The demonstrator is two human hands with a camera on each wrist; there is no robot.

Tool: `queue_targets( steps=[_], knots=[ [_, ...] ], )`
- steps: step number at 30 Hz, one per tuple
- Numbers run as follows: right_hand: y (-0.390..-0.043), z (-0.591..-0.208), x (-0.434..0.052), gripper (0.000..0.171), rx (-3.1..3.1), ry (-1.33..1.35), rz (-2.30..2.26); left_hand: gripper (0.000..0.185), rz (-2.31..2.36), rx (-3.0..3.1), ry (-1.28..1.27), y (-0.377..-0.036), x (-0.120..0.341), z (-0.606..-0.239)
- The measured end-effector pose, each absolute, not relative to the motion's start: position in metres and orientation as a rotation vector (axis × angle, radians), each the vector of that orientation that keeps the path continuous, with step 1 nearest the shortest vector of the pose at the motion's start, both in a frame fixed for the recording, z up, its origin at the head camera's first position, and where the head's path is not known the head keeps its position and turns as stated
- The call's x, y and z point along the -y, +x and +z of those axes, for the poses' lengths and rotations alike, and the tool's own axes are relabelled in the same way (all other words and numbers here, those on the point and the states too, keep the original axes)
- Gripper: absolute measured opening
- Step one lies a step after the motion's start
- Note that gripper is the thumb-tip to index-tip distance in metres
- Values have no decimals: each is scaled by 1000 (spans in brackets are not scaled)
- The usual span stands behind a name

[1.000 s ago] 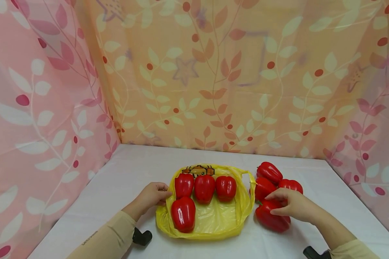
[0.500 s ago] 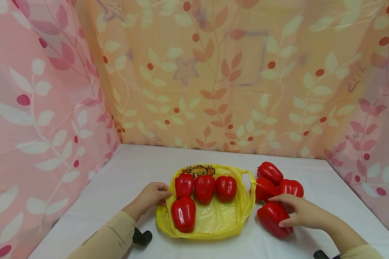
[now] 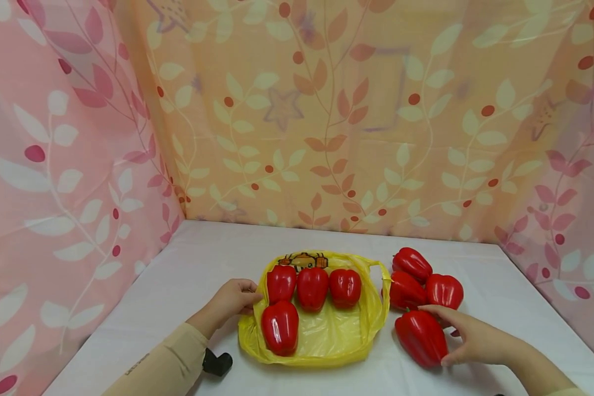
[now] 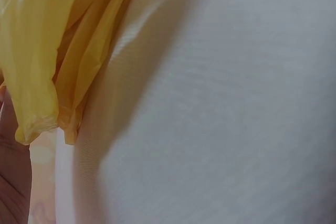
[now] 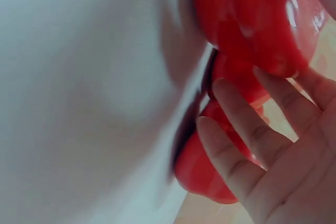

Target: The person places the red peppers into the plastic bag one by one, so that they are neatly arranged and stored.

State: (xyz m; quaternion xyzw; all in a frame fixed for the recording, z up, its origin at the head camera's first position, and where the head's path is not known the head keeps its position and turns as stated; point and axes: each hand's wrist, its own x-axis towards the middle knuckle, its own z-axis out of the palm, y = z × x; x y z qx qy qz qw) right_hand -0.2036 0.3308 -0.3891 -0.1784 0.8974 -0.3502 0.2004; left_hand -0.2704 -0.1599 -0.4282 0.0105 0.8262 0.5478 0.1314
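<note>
My left hand [image 3: 235, 300] pinches the left rim of a yellow plastic bag [image 3: 326, 335], which lies spread with its mouth facing up. In the left wrist view, folds of the bag [image 4: 39, 51] hang beside part of the palm. Several red bell peppers lie in the bag, among them a front-left pepper [image 3: 280, 328]. To the right of the bag, my right hand [image 3: 480, 338] holds a red bell pepper [image 3: 421, 337] between thumb and index finger. Its other fingers [image 5: 247, 124] are spread apart in the right wrist view. The pepper appears to rest on the table.
Behind the held pepper, more red bell peppers sit close together: a rear one [image 3: 412, 264], a left one [image 3: 406, 290] and a right one [image 3: 444, 291]. A white cloth covers the table [image 3: 178, 264]. Patterned fabric [image 3: 326, 121] closes off the back and sides.
My right hand has shifted right and toward me. The pepper under it has moved slightly the same way and turned, away from the other peppers. The left hand and bag stay put.
</note>
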Motion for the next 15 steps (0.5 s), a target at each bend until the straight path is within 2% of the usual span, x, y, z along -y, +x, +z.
queue_targets(
  steps=[15],
  knots=[
    [-200, -398, -328, 95, -2567, -547, -977, 18, 1582, -2409, 7, -270, 159, -429]
  ],
)
